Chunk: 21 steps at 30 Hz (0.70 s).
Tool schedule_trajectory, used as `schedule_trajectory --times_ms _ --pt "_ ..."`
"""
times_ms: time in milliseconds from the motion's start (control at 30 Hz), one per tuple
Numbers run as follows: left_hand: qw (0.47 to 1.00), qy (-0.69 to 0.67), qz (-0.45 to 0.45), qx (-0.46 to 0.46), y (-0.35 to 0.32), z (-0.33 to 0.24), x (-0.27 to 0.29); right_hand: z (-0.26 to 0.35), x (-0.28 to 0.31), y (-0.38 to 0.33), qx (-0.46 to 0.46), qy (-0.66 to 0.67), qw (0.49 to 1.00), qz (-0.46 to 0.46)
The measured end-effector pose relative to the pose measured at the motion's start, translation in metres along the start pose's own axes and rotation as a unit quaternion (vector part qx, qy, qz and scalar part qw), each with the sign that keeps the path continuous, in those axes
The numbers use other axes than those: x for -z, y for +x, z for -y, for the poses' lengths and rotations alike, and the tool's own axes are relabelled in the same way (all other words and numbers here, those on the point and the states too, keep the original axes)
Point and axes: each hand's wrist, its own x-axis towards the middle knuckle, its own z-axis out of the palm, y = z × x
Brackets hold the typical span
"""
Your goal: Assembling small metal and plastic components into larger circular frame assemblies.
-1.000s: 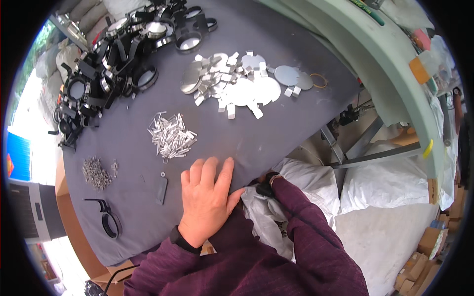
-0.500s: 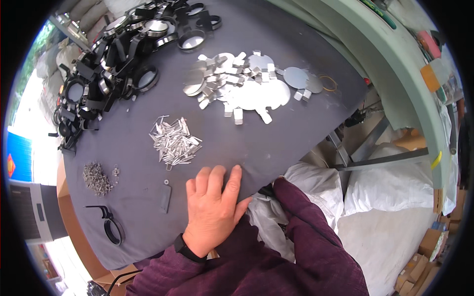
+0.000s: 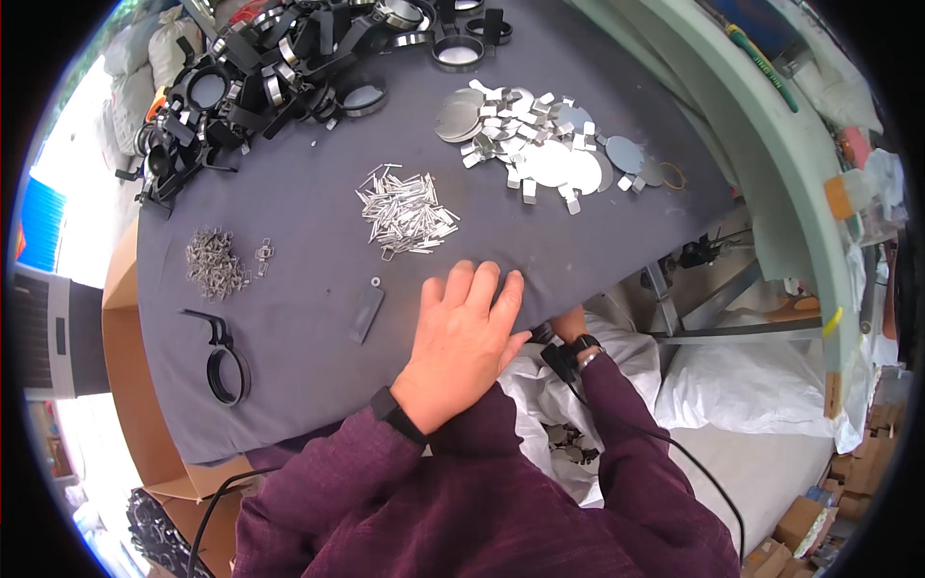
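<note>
Left hand [image 3: 462,342] flat, fingers spread, on the grey cloth [image 3: 308,250] edge; right hand [image 3: 570,326] under it, grip unseen; pins [image 3: 405,212], discs [image 3: 540,154] and rings [image 3: 279,67] lie unassembled.

One flat dark bar [image 3: 366,312], one lone black ring clamp [image 3: 224,366], two heaps of small metal bits [image 3: 214,260], one white sack [image 3: 761,380].
</note>
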Motion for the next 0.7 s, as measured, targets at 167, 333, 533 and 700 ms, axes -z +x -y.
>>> schedule_trajectory --times_ms 167,333,533,700 --pt "1.000 -0.011 -0.026 -0.008 -0.004 0.000 -0.001 0.059 0.115 -0.036 -0.227 0.139 0.954 0.142" --pt "0.999 -0.001 -0.047 -0.025 -0.007 -0.002 -0.004 0.116 0.194 -0.086 -0.191 0.206 0.958 0.052" --pt "0.999 0.015 -0.042 -0.003 -0.014 -0.008 0.001 0.173 0.229 -0.117 -0.078 0.427 0.898 -0.072" --pt "0.914 -0.405 -0.004 0.027 -0.026 -0.037 0.013 0.203 0.230 -0.126 -0.020 0.428 0.902 0.060"
